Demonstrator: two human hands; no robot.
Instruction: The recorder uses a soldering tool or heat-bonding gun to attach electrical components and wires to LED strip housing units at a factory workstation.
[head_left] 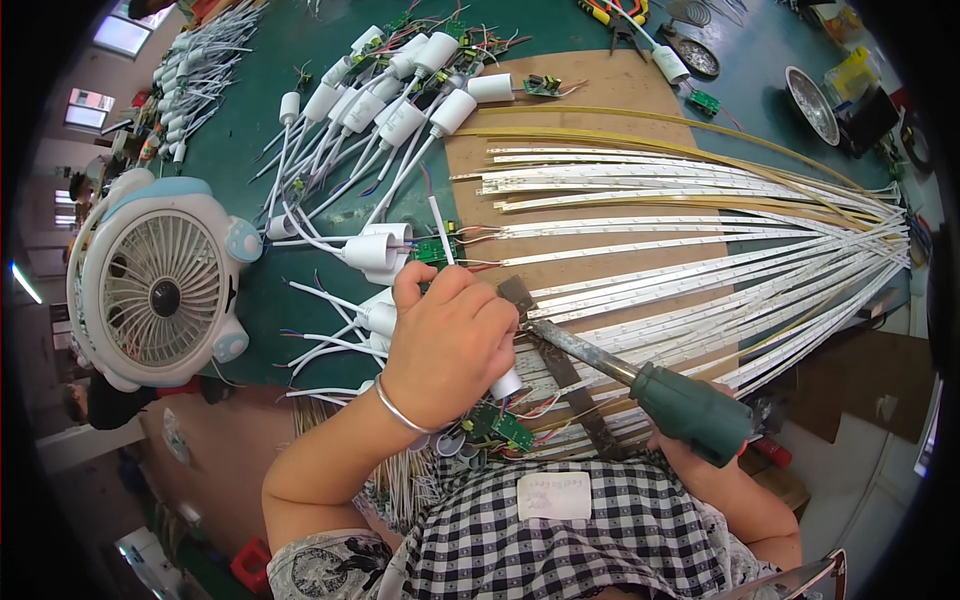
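My right hand (690, 455) is wrapped round the green handle of a soldering iron (690, 410). The iron's metal shaft slants up to the left, and its tip is right by the fingers of my left hand (455, 330). Those left fingers are curled closed over the ends of the white LED strips (640, 285); what they pinch is hidden. Under the iron's tip a dark flat metal bar (565, 375) lies across the strips. Close above my left hand are a green circuit board (432, 250) with wires and white cylindrical lamp caps (370, 252). Another green board (513, 432) lies near my apron.
A white and blue fan (165, 295) stands at the left. Many white caps with cables (400, 125) are heaped at the back. A brown board (600, 90) lies under the strips. Pliers (625, 30), a round metal dish (812, 105) and a coil stand (690, 12) sit at the far right.
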